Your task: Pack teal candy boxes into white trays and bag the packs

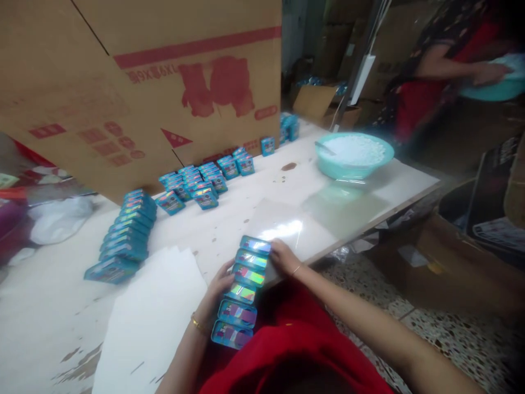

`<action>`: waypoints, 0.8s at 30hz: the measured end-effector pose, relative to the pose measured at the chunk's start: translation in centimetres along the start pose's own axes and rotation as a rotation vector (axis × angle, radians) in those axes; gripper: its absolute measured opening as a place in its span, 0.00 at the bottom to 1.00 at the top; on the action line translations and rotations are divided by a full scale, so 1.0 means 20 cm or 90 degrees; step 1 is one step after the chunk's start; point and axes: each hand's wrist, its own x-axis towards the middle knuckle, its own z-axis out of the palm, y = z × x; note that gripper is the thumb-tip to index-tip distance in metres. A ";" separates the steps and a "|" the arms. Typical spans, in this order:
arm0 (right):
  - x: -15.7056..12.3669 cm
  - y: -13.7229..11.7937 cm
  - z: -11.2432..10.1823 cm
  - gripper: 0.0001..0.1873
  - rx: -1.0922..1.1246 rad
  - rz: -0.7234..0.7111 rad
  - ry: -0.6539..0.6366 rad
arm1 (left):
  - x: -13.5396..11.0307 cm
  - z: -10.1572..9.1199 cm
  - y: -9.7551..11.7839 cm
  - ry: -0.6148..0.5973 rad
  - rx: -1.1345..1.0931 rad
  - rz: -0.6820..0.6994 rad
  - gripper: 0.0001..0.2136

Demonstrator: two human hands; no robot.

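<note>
With left hand [217, 287] and right hand [282, 256] closed against opposite ends, held a row of small blue boxes [246, 290] squeezed between them, just off the near rim of the table [361, 219]. Judged them light, stiff and glossy, probably slippery; best gripped by firm end pressure, to guard against buckling mid-row. Saw more blue stacks [127, 235] well beyond the left hand.

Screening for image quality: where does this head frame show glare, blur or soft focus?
Head view: a bright glare patch lies on the table just beyond the row of blue packs held between the left hand and right hand; the packs' foil faces reflect rainbow light; the person at upper right is blurred.
</note>
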 end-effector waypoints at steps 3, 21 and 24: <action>0.02 -0.01 -0.04 0.10 0.029 0.047 0.053 | 0.02 -0.01 -0.01 -0.003 0.026 -0.013 0.33; 0.11 0.00 -0.15 0.09 0.232 0.086 0.116 | 0.08 0.07 0.00 -0.062 0.045 -0.029 0.33; 0.14 0.00 -0.18 0.10 0.221 0.046 0.104 | 0.09 0.09 -0.01 -0.086 0.035 -0.021 0.33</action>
